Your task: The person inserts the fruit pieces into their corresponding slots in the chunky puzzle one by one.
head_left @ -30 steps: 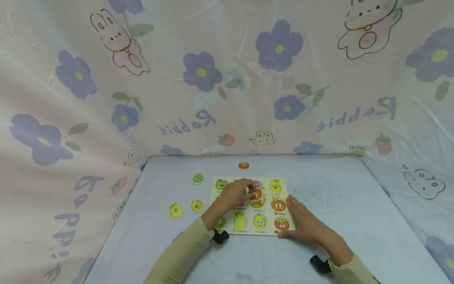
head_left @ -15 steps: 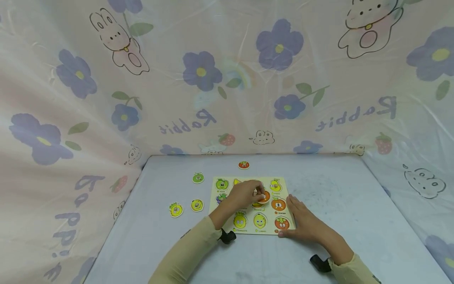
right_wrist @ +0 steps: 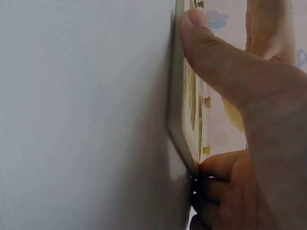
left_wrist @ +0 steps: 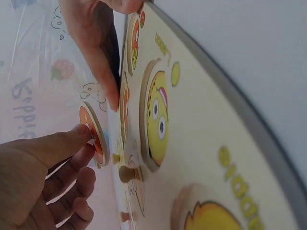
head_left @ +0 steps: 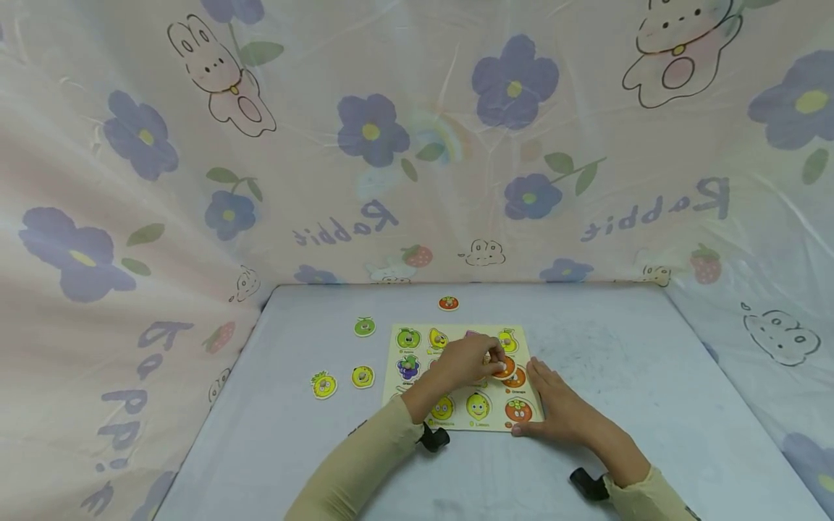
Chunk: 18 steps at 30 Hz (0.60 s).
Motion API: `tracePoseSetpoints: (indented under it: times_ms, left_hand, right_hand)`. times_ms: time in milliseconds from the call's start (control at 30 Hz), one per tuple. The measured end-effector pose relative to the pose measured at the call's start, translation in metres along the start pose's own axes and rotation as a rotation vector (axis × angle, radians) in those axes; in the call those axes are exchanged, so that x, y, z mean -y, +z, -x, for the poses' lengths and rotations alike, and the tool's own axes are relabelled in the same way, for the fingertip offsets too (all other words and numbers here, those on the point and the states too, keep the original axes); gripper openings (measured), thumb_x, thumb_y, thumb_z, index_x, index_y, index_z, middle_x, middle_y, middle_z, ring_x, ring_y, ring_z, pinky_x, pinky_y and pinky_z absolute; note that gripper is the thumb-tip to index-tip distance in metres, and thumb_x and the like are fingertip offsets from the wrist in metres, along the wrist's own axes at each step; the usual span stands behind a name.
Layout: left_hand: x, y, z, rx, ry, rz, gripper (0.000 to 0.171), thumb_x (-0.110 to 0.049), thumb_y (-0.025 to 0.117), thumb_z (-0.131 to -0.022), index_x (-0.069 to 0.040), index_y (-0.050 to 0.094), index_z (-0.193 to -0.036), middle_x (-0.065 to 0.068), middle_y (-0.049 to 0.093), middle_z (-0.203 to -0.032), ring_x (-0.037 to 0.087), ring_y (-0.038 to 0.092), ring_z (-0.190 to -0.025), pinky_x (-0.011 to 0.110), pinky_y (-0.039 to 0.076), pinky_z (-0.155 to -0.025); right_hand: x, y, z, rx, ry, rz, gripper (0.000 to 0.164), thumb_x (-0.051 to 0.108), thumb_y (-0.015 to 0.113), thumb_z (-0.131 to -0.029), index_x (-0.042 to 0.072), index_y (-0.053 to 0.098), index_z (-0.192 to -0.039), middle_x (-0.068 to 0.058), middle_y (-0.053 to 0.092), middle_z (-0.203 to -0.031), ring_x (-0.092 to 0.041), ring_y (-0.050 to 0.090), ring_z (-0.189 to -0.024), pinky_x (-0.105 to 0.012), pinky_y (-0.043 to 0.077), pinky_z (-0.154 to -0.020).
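My left hand (head_left: 465, 362) pinches the knob of a round orange puzzle piece (left_wrist: 99, 139) between thumb and fingertip. The piece is held tilted just above the puzzle board (head_left: 460, 422), over its orange picture (head_left: 517, 378), partly hiding it. My right hand (head_left: 563, 412) rests against the board's near right corner. Its thumb (right_wrist: 211, 52) lies on the near edge, and its straight fingers lie along the right side. Lemon (head_left: 478, 407), pineapple (head_left: 441, 409) and tomato (head_left: 518, 411) pictures show in the front row. Part of the board's middle is hidden by the left hand.
Loose on the white table (head_left: 260, 434) left of the board lie a pineapple piece (head_left: 323, 385), a lemon piece (head_left: 362, 376) and a green fruit piece (head_left: 365, 326). A red piece (head_left: 448, 303) lies behind the board. A patterned curtain (head_left: 430, 188) surrounds the table.
My left hand has moved right across the board with the orange piece, from above the middle to over the orange picture. The right hand has stayed at the corner.
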<state>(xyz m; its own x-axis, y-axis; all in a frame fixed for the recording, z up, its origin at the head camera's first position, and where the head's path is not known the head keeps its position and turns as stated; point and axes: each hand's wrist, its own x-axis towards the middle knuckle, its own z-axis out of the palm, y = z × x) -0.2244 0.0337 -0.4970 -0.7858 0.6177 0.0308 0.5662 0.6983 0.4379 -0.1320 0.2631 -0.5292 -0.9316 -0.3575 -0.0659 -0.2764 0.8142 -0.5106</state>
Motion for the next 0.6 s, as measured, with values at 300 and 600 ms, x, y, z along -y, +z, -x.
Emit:
tracePoseSetpoints:
  times_ms: [300, 600]
  left_hand:
    - [-0.014, 0.010, -0.006, 0.001, 0.011, -0.027, 0.010, -0.039, 0.075, -0.103, -0.030, 0.070, -0.104, -0.023, 0.065, -0.094, -0.003, 0.054, -0.075, 0.020, 0.043, -0.069]
    - [-0.018, 0.019, -0.010, -0.013, -0.010, -0.011, 0.010, -0.036, 0.077, -0.102, -0.028, 0.071, -0.103, -0.022, 0.064, -0.089, -0.003, 0.053, -0.074, 0.017, 0.043, -0.069]
  right_hand:
    - [-0.001, -0.001, 0.000, 0.007, 0.001, -0.008, 0.135, 0.072, 0.086, -0.077, -0.011, 0.025, -0.164, -0.031, 0.020, -0.173, -0.055, 0.022, -0.157, -0.069, 0.031, -0.120]
    - [-0.001, 0.000, 0.000, -0.002, -0.006, -0.023, 0.135, 0.071, 0.087, -0.077, -0.009, 0.023, -0.165, -0.031, 0.020, -0.173, -0.055, 0.021, -0.157, -0.070, 0.029, -0.120]
